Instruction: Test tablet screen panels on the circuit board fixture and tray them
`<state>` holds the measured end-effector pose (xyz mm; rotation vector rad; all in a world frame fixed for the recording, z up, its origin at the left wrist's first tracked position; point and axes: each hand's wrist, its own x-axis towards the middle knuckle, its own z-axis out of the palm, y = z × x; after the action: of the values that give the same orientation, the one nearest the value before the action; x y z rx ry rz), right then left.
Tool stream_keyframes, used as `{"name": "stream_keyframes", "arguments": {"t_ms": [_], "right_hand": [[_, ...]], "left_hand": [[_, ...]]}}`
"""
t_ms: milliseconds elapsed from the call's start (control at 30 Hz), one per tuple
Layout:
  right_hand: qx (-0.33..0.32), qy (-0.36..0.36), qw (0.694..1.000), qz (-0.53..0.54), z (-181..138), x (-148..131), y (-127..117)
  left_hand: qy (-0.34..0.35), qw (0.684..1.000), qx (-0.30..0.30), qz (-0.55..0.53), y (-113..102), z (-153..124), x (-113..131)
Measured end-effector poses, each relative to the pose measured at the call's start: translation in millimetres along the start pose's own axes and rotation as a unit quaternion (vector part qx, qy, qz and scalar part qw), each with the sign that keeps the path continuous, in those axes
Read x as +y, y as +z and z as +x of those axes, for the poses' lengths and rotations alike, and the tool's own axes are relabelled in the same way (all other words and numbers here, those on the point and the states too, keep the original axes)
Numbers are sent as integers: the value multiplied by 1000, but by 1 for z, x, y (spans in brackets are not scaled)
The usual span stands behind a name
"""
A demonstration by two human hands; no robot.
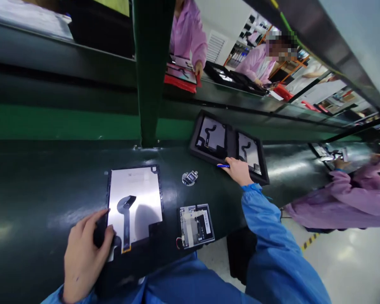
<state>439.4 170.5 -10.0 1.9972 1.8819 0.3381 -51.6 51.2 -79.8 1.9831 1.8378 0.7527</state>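
Observation:
A display panel [145, 181] with a silvery back, dark edges and a black flex cable [126, 228] lies flat on the bench. My left hand [85, 249] rests at its left edge, thumb and forefinger apart, fingertips touching the border. Over the front edge of a black foam tray [229, 145], my right hand [239, 169] is closed on a slim blue pen [223, 166]. Two similar panels lie in the tray, a left panel [213, 133] and a right panel [248, 150]. Whether the right fingers also grip the tray is hidden.
A small tester-like board [196, 226] with tape and a red wire lies near the bench's front edge. Behind it is a small metallic piece [190, 177]. A green post [150, 84] rises at the back. Co-workers in pink sit across and a person [345, 194] at right.

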Motion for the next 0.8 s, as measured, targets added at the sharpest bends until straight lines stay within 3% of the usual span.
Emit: {"name": "stream_keyframes", "arguments": {"t_ms": [167,300,467,567,667,733,800], "right_hand": [[36,83,995,40,-87,-30,16],[86,125,985,77,-129,-42,25],[183,132,959,170,-151,-52,-8],[292,105,900,307,-162,-76,-43],[345,53,797,494,-167,-115,-68],[291,35,737,608,-165,-144,-77],[188,27,691,697,-162,-174,-84]], "left_hand": [[38,998,-26,40,-4,0,7],[58,997,-20,54,-15,18,12],[128,985,-88,71,-15,56,13],[148,981,-105,63,-6,72,13],[141,984,-102,18,-1,81,17],[121,987,-101,-19,-3,83,21],[92,987,-105,-82,-8,81,30]]}}
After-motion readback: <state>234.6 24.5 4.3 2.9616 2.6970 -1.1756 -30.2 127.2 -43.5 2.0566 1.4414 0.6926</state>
